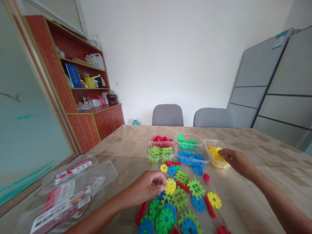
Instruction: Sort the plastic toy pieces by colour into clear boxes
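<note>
My left hand is closed, its thumb and forefinger pinching the edge of a yellow notched disc above the loose pieces. My right hand reaches over the clear tub of yellow discs, fingers bent together at its right side; what they hold, if anything, is hidden. Between and below my hands lie green notched discs, blue notched discs, lime lattice squares, red sticks and another yellow notched disc. A small red piece lies near the yellow tub.
Further clear tubs hold red pieces, lime pieces, green discs and blue discs. Stacked clear lids with printed labels lie at the left. Two grey chairs stand behind the table's far edge.
</note>
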`<state>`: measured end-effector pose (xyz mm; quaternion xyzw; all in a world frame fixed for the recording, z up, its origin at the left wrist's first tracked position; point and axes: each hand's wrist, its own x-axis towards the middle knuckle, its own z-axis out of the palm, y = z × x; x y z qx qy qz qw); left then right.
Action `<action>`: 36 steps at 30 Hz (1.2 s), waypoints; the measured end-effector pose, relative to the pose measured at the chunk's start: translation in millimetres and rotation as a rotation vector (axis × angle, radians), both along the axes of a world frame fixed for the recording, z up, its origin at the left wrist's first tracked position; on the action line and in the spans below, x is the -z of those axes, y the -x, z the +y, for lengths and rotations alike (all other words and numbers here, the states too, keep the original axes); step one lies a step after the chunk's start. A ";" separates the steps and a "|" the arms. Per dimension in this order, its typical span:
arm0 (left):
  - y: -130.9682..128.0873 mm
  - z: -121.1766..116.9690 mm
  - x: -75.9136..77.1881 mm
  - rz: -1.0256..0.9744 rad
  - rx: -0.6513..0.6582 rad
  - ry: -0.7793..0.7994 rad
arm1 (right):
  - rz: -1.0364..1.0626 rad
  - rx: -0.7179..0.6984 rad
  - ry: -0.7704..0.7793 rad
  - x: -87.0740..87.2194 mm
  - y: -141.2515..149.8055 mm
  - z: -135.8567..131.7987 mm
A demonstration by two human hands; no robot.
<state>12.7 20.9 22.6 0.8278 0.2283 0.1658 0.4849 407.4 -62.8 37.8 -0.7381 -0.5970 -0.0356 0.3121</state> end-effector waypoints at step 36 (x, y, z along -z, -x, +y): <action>27.1 -16.1 -37.0 0.520 0.226 -0.554 | -0.030 -0.616 0.699 -20.5 184.8 -50.1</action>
